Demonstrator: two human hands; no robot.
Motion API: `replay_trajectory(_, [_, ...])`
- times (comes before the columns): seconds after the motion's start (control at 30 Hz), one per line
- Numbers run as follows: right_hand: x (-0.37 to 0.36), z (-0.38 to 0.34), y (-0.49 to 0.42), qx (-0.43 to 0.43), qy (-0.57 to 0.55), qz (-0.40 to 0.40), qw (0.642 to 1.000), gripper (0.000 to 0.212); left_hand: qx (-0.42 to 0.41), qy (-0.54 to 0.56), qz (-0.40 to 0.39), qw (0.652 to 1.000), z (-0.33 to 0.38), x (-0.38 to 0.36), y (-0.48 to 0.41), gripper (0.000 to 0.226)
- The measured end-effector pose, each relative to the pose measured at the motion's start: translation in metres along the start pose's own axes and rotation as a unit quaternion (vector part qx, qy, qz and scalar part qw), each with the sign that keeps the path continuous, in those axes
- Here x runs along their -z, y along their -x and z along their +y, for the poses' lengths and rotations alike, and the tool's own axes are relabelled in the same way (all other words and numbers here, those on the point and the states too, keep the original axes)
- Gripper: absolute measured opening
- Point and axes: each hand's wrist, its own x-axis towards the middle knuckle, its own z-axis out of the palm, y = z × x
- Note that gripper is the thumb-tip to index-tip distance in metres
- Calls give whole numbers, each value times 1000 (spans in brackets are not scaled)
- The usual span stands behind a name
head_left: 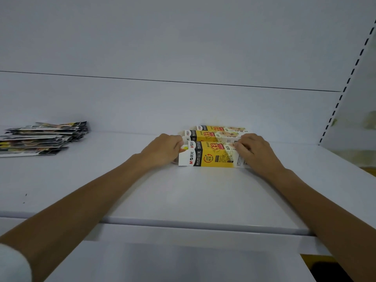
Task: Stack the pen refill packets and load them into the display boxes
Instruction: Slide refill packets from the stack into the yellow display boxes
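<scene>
Yellow-and-white box (211,157) sits on the shelf (183,190), left hand (162,151) and right hand (254,151) curled round its ends — packets (40,139) (loosely heaped, well left) look unloaded; stacking and loading remain.

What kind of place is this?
Probably a shop. There is a white shelf with a slotted upright beside it, yellow display boxes in a row, and a pile of packets. The left hand and right hand hold the near box.
</scene>
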Motion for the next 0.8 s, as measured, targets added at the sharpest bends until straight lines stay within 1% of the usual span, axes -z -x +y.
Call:
replay_trajectory(0.1, [2,0,1,-2,-9,-4,1000,46,-21,-16,-22,999,0,14,-6,30])
replay_trajectory(0.17, [2,0,2,-1,-17,-5,1000,42,-30,15,-27,999,-4,17,-9,37])
replay_trajectory(0.27, [3,-2,3,-4,-33,-6,999,34,-28,60,-12,998,-8,12,-6,40])
replay_trajectory(0.37, [3,-6,3,-9,-39,-5,999,34,-10,99,10,995,-9,1,-4,40])
replay_trajectory(0.43, [4,-7,3,-14,-35,-1,999,27,-6,96,21,995,-8,-3,-6,38])
replay_trajectory(0.5, [4,-9,3,-15,-24,5,1000,26,-2,85,26,996,-7,-5,-7,36])
replay_trajectory(0.6, [3,-11,3,-21,-18,7,1000,32,1,71,32,997,-7,-8,-5,35])
replay_trajectory(0.73, [0,-12,0,-17,-7,9,1000,51,-17,26,29,999,2,-10,-9,32])
replay_trajectory(0.8, [-2,-11,-1,-14,-8,11,1000,52,-7,59,9,998,3,-6,-12,34])
